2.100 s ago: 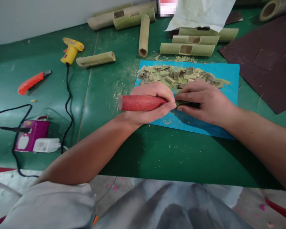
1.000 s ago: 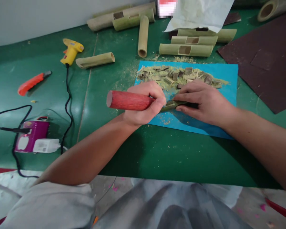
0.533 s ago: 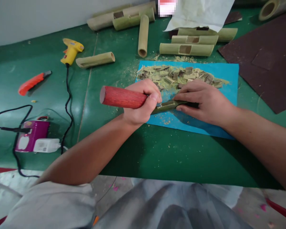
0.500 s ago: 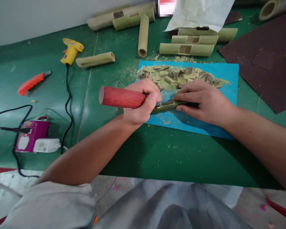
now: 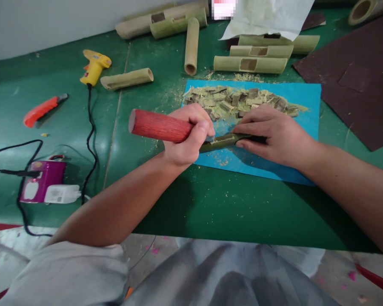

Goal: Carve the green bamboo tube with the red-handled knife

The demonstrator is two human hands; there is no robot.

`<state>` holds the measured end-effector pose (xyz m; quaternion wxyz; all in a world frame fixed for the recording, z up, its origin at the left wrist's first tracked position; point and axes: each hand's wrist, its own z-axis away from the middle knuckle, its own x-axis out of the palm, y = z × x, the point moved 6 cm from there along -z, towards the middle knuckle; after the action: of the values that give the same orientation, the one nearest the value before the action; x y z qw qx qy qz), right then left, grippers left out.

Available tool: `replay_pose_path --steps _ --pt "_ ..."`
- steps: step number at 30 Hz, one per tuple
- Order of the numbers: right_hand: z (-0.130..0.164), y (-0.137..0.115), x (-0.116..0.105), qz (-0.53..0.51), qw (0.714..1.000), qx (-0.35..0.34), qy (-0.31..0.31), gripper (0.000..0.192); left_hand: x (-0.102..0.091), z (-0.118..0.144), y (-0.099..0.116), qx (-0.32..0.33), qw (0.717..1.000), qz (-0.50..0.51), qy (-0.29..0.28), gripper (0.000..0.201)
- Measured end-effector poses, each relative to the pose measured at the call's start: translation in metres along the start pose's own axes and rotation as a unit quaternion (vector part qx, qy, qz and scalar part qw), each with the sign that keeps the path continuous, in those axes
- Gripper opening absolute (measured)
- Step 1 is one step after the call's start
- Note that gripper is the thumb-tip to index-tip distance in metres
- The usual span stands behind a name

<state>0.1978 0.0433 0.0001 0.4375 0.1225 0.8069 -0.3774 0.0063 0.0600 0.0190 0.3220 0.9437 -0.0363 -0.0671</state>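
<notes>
On blue mat, bamboo piece under right hand fingers (pressed flat), left hand gripping red-handled tool

The tool handle in the left hand was red with a fine darker grain, and the bamboo piece under the right hand was dark olive green with a pale cut strip along its top. They lay over a bright blue mat strewn with yellowish-green and brown bamboo chips, on a deep green table. Further off were pale green bamboo tubes with brown rectangular cut-outs, a yellow glue gun with a black cord, an orange-red utility knife, a purple and white box, a white charger and dark brown sheets.
</notes>
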Motion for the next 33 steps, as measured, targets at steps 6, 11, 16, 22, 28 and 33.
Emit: replay_pose_path --steps 6,11,16,22,28,33 --pt "-0.0004 -0.0009 -0.0003 -0.002 1.0 0.013 -0.012 0.029 -0.0012 0.0 0.0006 -0.038 0.999 0.032 -0.008 0.039" --pt "-0.0005 -0.0005 -0.0011 -0.004 1.0 0.009 -0.003 0.027 -0.0008 0.0002 0.0014 -0.021 0.999 0.035 -0.007 0.039" --pt "-0.0002 -0.0009 -0.0005 -0.004 1.0 0.007 -0.002 0.026 -0.0001 0.0011 -0.001 -0.023 0.999 0.022 -0.014 0.037" --pt "-0.0005 -0.0022 -0.0011 -0.004 1.0 0.003 0.0 0.028 0.0017 -0.0005 0.0023 -0.022 0.999 0.018 -0.028 0.038" --pt "-0.0007 -0.0012 -0.0009 -0.004 1.0 0.011 -0.008 0.028 0.0017 -0.0004 0.0015 -0.02 0.999 0.023 -0.023 0.038" --pt "-0.0004 -0.0029 -0.0017 -0.002 1.0 -0.013 0.008 0.031 0.0027 -0.0014 0.0017 -0.011 0.999 0.028 -0.033 0.037"
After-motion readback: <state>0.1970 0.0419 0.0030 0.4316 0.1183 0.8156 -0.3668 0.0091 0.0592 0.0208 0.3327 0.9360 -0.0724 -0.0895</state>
